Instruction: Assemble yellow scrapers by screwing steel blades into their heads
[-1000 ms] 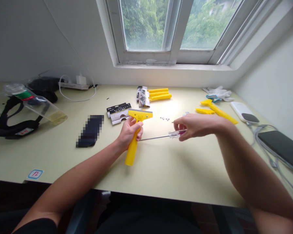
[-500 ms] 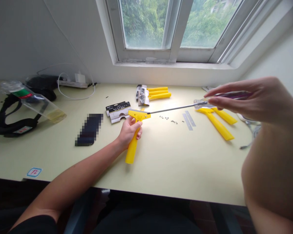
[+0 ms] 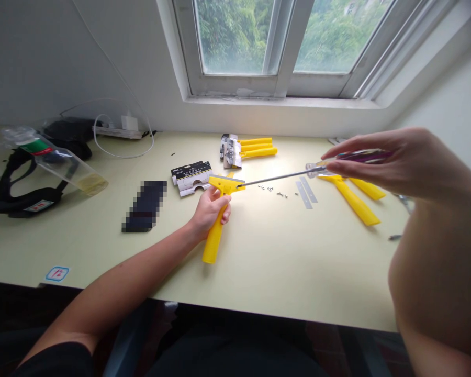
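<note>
My left hand [image 3: 212, 212] is wrapped round the neck of a yellow scraper [image 3: 215, 238], whose head with a grey blade points away from me. In my right hand [image 3: 392, 157] is a screwdriver [image 3: 277, 177], pinched by its clear handle. Its long shaft slopes down leftward, and the tip meets the right end of the scraper head, at or beside a screw; exact contact is too small to tell. On the table between my hands lie several small screws [image 3: 282, 195] and nuts [image 3: 266, 187], with two flat blades [image 3: 306, 193] to their right.
More yellow scrapers lie at the right [image 3: 357, 204], and packaged scrapers [image 3: 255, 147] near the window. Cardboard packaging [image 3: 192, 178] and a blurred-out dark object [image 3: 145, 207] lie left. Farther left are a bottle [image 3: 70, 165], a black strap [image 3: 23, 201] and a power strip [image 3: 120, 132].
The screwdriver handle and my right hand have shifted slightly left and turned a little. The tip stays at the scraper head, and my left hand keeps its hold. The whole view has shifted slightly.
</note>
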`<state>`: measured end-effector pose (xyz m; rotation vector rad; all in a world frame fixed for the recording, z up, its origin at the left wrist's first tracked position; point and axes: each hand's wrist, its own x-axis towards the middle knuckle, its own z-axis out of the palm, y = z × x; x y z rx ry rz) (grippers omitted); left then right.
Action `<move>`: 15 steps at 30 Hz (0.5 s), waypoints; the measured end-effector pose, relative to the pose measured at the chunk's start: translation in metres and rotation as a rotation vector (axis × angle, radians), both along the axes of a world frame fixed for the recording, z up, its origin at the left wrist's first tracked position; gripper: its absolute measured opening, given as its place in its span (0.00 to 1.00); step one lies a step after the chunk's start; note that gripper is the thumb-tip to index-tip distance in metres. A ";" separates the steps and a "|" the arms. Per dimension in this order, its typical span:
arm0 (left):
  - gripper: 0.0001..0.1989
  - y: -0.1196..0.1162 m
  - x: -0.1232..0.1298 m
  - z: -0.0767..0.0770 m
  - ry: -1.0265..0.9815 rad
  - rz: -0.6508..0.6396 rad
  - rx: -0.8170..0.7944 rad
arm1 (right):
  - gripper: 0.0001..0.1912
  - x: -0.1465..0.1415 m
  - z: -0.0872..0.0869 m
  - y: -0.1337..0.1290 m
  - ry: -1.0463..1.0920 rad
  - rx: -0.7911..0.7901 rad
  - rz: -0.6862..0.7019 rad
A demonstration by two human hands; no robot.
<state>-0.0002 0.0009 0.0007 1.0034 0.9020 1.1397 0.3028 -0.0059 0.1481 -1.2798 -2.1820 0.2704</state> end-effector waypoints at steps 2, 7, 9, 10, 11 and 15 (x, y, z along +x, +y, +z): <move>0.18 0.000 0.000 0.000 0.007 0.002 -0.002 | 0.17 -0.001 0.000 -0.002 -0.058 0.061 0.019; 0.17 -0.001 0.001 -0.001 0.033 0.026 -0.011 | 0.14 -0.006 0.003 -0.016 -0.239 0.242 0.073; 0.17 -0.001 0.002 -0.001 0.042 0.033 -0.009 | 0.15 -0.009 0.004 -0.023 -0.262 0.231 0.087; 0.16 -0.001 0.002 -0.001 0.046 0.034 -0.006 | 0.15 -0.010 0.004 -0.026 -0.268 0.218 0.072; 0.16 -0.001 0.001 -0.001 0.049 0.034 0.000 | 0.16 -0.012 0.004 -0.029 -0.278 0.205 0.041; 0.16 -0.001 0.001 0.000 0.053 0.059 0.032 | 0.15 -0.024 -0.002 -0.034 -0.365 0.320 -0.113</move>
